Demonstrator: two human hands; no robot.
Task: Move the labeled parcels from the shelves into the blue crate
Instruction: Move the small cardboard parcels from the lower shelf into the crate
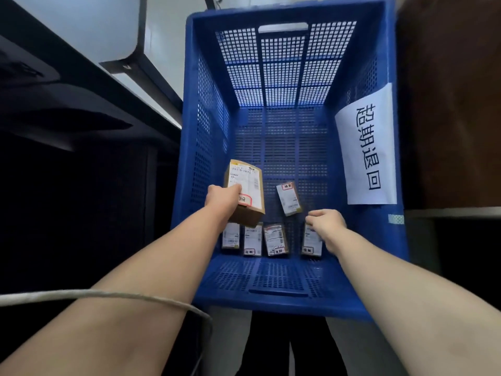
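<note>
View from above into the blue crate [206, 109], which fills the centre of the frame. The left hand [221, 198] grips a brown parcel [248, 195], label upward, above the crate floor at centre left. A row of small parcels [253, 241] lies on the floor along the crate's lower wall, and a separate small parcel [288, 198] lies tilted just above the row. The right hand [326, 222], fingers curled, sits over the rightmost parcel of the row; whether it holds that parcel cannot be told. A white paper sign [366, 147] hangs on the crate's right wall. A grey cable [108, 294] crosses the lower left, below dark shelves [67, 104].
</note>
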